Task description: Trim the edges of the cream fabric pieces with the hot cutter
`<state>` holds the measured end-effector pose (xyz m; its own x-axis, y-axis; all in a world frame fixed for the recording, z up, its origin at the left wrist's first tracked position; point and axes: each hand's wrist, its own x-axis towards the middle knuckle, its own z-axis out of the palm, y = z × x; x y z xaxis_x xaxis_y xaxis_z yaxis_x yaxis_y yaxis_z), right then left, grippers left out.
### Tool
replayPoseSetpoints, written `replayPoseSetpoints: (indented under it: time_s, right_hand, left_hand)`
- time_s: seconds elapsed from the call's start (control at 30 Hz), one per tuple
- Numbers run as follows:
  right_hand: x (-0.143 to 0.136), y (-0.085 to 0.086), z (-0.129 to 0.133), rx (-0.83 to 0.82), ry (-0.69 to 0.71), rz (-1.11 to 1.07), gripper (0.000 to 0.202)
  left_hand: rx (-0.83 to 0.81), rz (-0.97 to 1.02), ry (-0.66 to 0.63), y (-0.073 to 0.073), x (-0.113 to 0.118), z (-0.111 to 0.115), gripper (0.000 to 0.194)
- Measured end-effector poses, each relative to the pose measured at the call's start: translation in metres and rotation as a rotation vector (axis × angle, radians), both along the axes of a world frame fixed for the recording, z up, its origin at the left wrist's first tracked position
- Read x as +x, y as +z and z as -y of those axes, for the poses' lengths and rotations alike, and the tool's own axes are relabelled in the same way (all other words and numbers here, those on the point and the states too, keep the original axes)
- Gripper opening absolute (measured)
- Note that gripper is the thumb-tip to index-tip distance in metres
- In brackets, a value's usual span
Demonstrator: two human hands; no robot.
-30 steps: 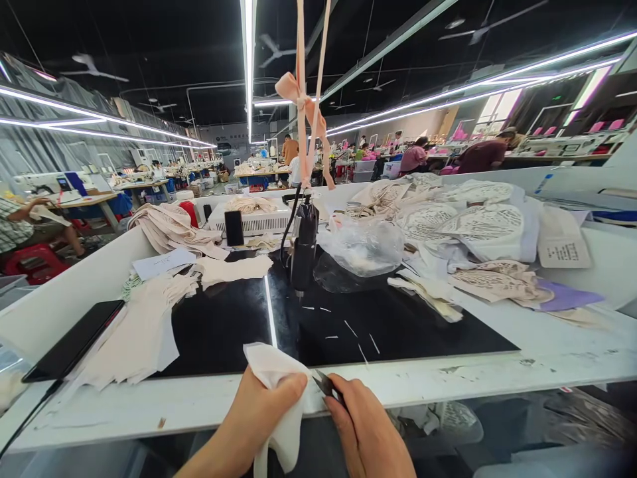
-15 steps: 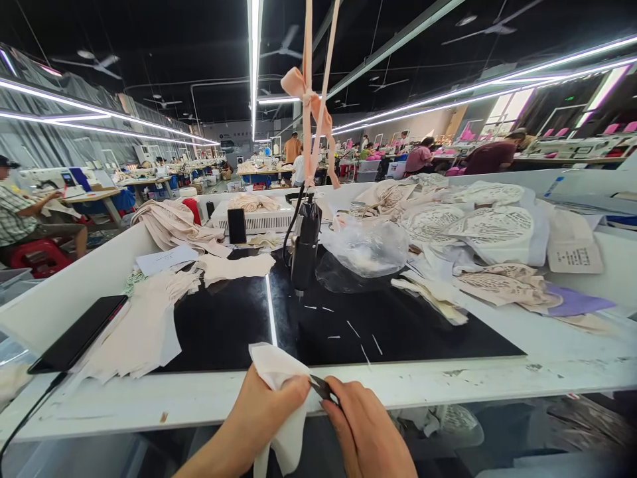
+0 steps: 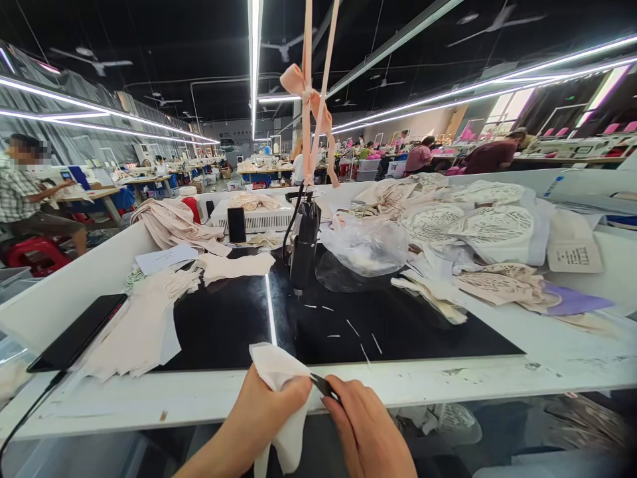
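Pale cloth (image 3: 290, 431) at lower centre, pinched in my left hand (image 3: 266, 405), dark snips (image 3: 327, 388) gripped in my right hand (image 3: 371, 425): I'd hold that edge taut.

White table (image 3: 438, 382); on it a black board (image 3: 223, 325) (glossy) and pale fabric pieces (image 3: 137, 325).
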<state>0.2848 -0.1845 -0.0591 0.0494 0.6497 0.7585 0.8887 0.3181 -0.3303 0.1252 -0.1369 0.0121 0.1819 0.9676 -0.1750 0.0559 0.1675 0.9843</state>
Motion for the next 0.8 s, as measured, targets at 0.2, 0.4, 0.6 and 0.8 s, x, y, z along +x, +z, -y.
replayPoseSetpoints:
  time_s: [0.2,0.4,0.6,0.8]
  right_hand:
    - [-0.001,0.000,0.001,-0.013,0.006,-0.008,0.039]
    - [0.004,0.002,0.000,-0.004,0.021,0.019,0.038]
    - [0.013,0.000,-0.001,-0.021,0.084,0.065,0.033]
    - [0.014,-0.003,0.000,-0.007,0.065,0.059,0.033]
  left_hand:
    - [-0.003,0.010,0.015,-0.002,0.000,0.001,0.028]
    - [0.010,0.038,-0.008,-0.002,0.000,0.001,0.029]
    - [-0.026,0.037,-0.034,-0.001,-0.002,0.001,0.027]
    - [-0.064,0.071,-0.073,-0.007,-0.005,-0.001,0.027]
